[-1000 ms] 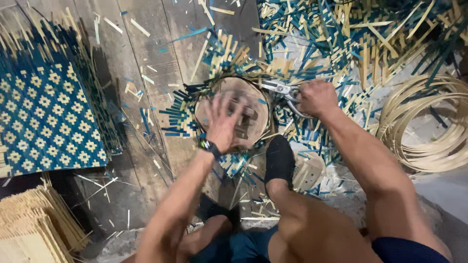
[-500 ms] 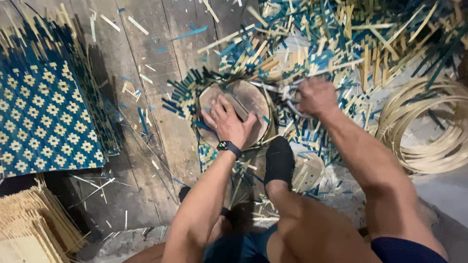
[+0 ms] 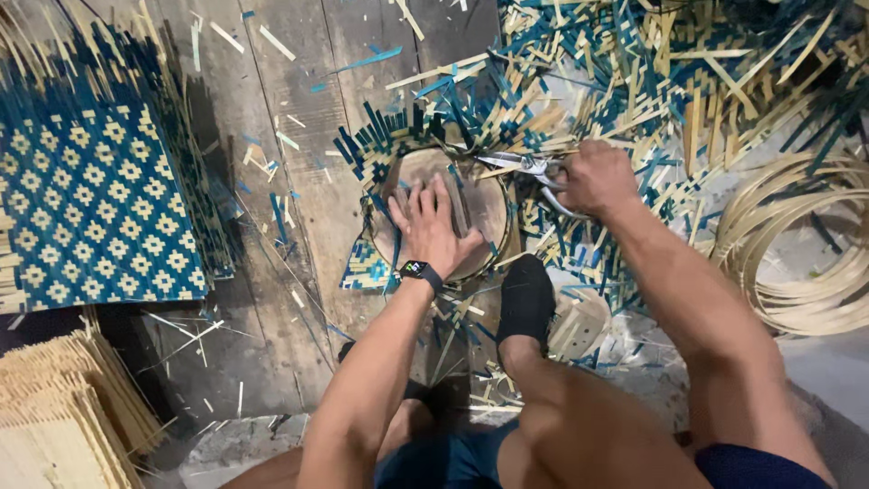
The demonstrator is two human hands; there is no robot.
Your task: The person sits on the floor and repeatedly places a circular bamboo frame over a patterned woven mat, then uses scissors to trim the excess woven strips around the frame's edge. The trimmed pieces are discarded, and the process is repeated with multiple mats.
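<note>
My left hand (image 3: 428, 226) lies flat, fingers spread, on a round wooden disc (image 3: 484, 201) that presses down a blue and cream woven mat (image 3: 367, 268). A dark watch sits on that wrist. My right hand (image 3: 593, 177) grips metal scissors (image 3: 516, 164) whose blades point left along the disc's upper edge, where woven strip ends (image 3: 385, 136) stick out. My foot in a black sock (image 3: 525, 299) rests just below the disc.
A large blue and cream woven mat (image 3: 86, 204) lies at the left. Pale bamboo strips (image 3: 54, 407) are stacked at the bottom left. Cut strip scraps (image 3: 688, 81) cover the upper right, and coiled bamboo hoops (image 3: 797, 254) lie at the right. The floor is of wooden planks (image 3: 299, 100).
My left hand has turned on the disc and settled flat lower down. The scissors have come closer to the disc's upper rim.
</note>
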